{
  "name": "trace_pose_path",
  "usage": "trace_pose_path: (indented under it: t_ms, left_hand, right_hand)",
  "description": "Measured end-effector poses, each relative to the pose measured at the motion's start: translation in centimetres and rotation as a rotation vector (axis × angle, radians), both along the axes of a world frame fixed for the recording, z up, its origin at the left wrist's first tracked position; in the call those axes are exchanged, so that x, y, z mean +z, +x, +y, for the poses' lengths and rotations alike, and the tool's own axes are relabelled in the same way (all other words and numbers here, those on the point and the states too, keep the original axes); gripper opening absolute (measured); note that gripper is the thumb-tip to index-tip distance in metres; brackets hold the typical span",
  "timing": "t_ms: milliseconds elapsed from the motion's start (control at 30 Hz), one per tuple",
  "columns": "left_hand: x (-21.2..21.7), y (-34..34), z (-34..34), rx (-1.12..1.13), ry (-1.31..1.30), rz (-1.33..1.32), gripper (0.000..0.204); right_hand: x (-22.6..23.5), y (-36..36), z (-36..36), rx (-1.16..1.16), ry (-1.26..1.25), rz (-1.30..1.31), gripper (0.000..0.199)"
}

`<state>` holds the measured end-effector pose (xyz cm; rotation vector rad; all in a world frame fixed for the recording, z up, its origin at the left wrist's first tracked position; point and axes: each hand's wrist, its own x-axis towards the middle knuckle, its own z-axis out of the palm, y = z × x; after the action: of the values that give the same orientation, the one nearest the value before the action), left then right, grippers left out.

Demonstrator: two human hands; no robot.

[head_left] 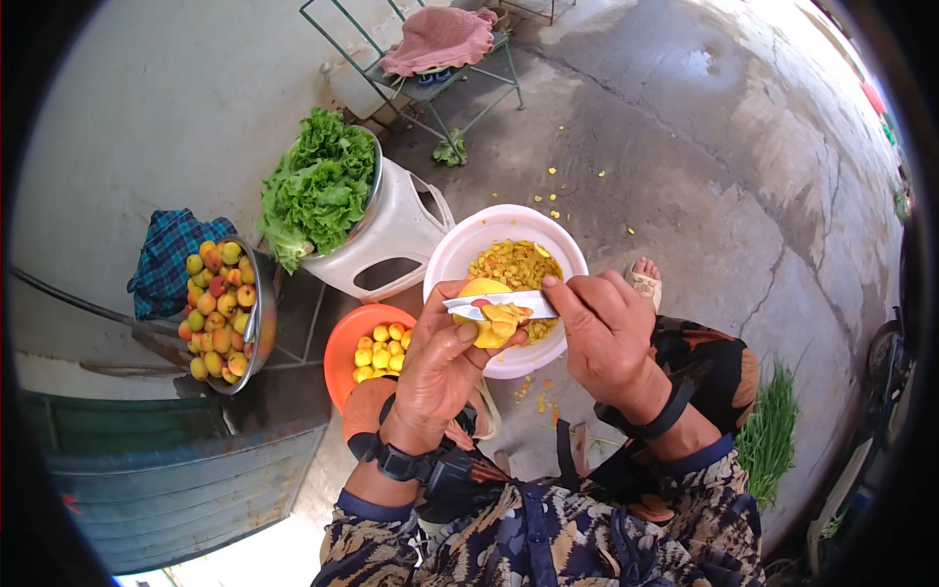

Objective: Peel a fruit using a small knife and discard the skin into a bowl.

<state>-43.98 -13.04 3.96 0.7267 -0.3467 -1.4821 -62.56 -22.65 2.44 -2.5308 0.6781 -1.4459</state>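
My left hand grips a yellow fruit, fingers and thumb curled about it, out in front of me above the pale, wide basin. My right hand is closed on a knife, whose light blade lies across the fruit, pointing left. Soft orange-yellow slices cling to the blade's near side; its handle is mostly covered by my fingers, so I can't quite tell how deep the edge sits in the flesh.

Below my hands, the basin holds a heap of small yellow pieces. Just left of it stands an orange bowl with smooth yellow fruits in it. Farther left, a metal bowl is piled with red-and-yellow fruits, a blue plaid cloth beside it.

Beyond the orange bowl, leafy lettuce fills another bowl on a white stool. At the far side, a pink hat rests on a green-framed chair. Near on my right, long green stalks lie on the concrete floor.
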Motion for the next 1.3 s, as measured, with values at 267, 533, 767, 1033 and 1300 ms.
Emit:
trace_pose_path:
  t_ms: [267,533,767,1033,1300]
  left_hand:
    - [-0.7,0.4,0.6,-0.032,-0.087,-0.004,0.058]
    - [0.0,0.2,0.3,-0.071,-0.022,-0.127,0.058]
    - [-0.6,0.5,0.6,-0.025,-0.010,-0.157,0.064]
    - [0.7,0.0,0.3,-0.030,0.009,-0.192,0.067]
    - [0.7,0.3,0.5,-0.023,-0.019,-0.327,0.069]
  right_hand:
    - [0.9,0.1,0.8,0.075,-0.147,0.086,0.051]
    - [0.2,-0.4,-0.4,-0.019,0.000,0.034,0.050]
    - [1.3,-0.1,0.8,0.123,-0.152,0.089,0.052]
    - [0.5,-0.2,0.3,0.022,-0.037,0.054,0.048]
    - [0.3,-0.5,0.2,0.070,-0.026,0.000,0.047]
